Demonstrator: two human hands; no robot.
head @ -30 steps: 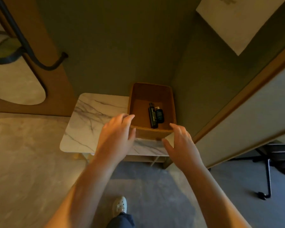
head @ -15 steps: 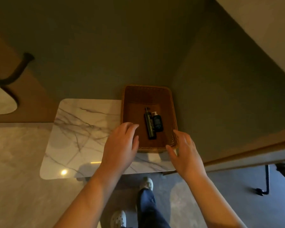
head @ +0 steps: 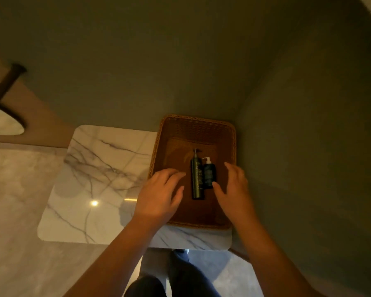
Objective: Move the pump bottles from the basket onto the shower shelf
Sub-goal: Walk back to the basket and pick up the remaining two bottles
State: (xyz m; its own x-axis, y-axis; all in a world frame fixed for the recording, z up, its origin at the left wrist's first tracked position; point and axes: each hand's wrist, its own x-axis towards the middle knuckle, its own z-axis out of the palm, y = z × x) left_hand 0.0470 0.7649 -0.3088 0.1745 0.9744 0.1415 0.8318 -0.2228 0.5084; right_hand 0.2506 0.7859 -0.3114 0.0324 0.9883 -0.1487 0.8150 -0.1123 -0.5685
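Down in the brown wicker basket point(head: 198, 121), two dark pump bottles lie flat side by side, touching, their pumps pointing toward the far wall. The tall slim bottle point(head: 196, 181) is on the left and the short bottle point(head: 209, 174), with a white pump head, is on the right. The left hand point(head: 159, 196) hangs over the basket's left part, its grip spread, fingertips just beside the tall slim bottle but apart from it. The right hand point(head: 234, 189) hangs over the right part, its grip likewise spread and holding nothing. Its thumb tip lies at the short bottle's base; whether it touches cannot be told. The basket stands on the right end of a white marble table point(head: 99, 179), in a corner of grey-green walls point(head: 298, 146). Dark trouser legs point(head: 180, 277) show below the table's edge.
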